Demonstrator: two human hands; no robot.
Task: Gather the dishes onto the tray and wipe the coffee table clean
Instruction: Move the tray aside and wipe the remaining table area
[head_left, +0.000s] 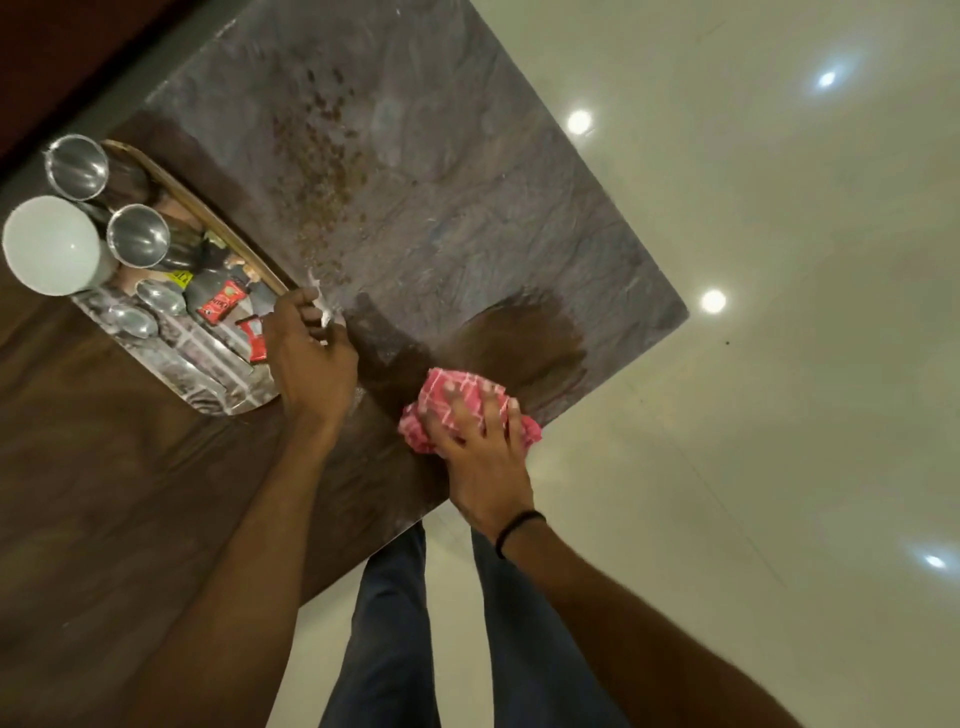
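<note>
**Cloth on the table corner, tray loaded at the far-left edge**

Cloth (457, 410), red with white checks, is lying bunched on the coffee table (457, 218) near its right corner, close to the near edge. The right hand (480, 457) is pressing down on it, fingers spread across the top of the bundle; a dark band (519, 530) is sitting around that wrist. A darker, wet-looking patch is showing just beyond the cloth, and a scatter of brown crumbs (327, 171) is lying further out toward the far edge, on the dusty grey part of the top.

The left hand (311, 353) is resting at the tray's near end, fingers curled together and pinching a small white scrap (319, 299); what the scrap is cannot be told.

The tray (228, 400) is sitting along the table's left edge. It is carrying two steel tumblers (137, 234), both upright, a white cup (52, 244) just beside them, two spoons (161, 296) lying flat, and red sachets (221, 304) toward the end nearest the left hand.

The person's trouser legs (389, 623) are showing below the table's near corner, over a pale glossy floor (779, 364).
</note>
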